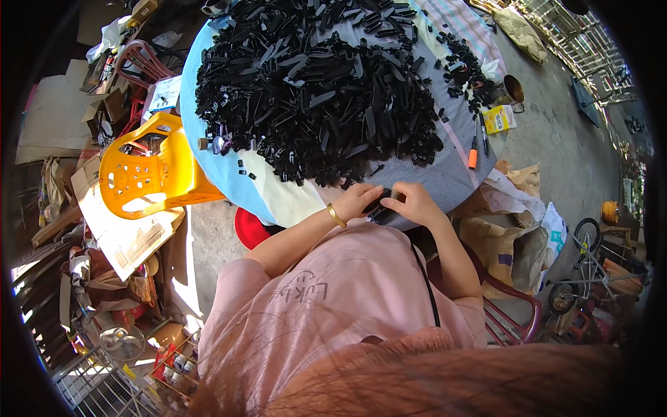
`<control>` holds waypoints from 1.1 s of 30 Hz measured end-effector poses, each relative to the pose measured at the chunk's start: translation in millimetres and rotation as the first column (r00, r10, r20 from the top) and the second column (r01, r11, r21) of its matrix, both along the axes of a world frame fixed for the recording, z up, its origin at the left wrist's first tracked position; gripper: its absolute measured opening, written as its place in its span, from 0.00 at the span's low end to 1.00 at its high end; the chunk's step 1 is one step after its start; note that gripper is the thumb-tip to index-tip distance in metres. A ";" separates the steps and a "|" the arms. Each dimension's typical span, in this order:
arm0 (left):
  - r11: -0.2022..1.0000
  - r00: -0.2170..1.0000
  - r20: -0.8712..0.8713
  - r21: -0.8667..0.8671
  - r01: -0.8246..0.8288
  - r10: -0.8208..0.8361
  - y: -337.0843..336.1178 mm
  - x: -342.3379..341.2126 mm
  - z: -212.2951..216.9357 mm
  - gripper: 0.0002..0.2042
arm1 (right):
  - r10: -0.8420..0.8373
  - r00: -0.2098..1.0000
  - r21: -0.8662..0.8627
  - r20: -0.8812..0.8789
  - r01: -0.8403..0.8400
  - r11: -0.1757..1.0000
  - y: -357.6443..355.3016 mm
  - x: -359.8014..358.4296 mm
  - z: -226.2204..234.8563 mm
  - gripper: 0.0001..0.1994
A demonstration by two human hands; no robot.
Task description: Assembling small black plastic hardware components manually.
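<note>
At the near edge of a round table (257, 191), my left hand (353, 201) and my right hand (418, 202) meet in front of my body. Between their fingertips is a small black piece (387, 193), mostly covered by the fingers; both hands look closed on it. A gold bangle circles my left wrist. Just beyond my hands spreads a large heap of black plastic pieces (319, 97), many of them long and flat. A few loose black pieces lie on the cloth left of my left hand.
An orange-handled screwdriver (473, 154), a yellow-and-white box (499, 119) and a metal cup (513, 90) are at the table's right. A smaller black pile (462, 69) lies nearby. A yellow plastic chair (156, 167) stands left; crumpled paper sacks (504, 240) sit at right.
</note>
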State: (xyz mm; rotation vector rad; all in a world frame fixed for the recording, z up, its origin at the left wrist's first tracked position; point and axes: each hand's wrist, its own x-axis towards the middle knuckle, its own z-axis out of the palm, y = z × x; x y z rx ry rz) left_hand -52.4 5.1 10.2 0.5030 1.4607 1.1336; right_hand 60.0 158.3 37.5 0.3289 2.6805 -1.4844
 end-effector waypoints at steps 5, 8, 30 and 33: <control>0.992 0.998 -0.019 0.111 0.057 -0.055 -0.5 0.9 0.8 0.18 | -0.066 0.991 -0.160 0.120 0.084 0.983 4.0 -1.2 -9.9 0.18; 0.965 0.974 -0.224 0.258 0.040 0.020 2.1 -0.2 -4.5 0.17 | -0.114 0.989 -0.232 0.097 0.134 0.963 10.9 -1.3 -23.2 0.16; 0.890 0.662 0.668 -0.002 -0.457 0.341 10.5 -2.0 -3.4 0.14 | -0.414 0.890 -0.746 0.188 0.404 0.530 11.4 -10.6 -4.9 0.13; 0.885 0.702 0.628 0.044 -0.464 0.337 11.2 -1.4 2.6 0.14 | -0.395 0.902 -0.745 0.176 0.384 0.545 -7.7 -10.4 8.1 0.10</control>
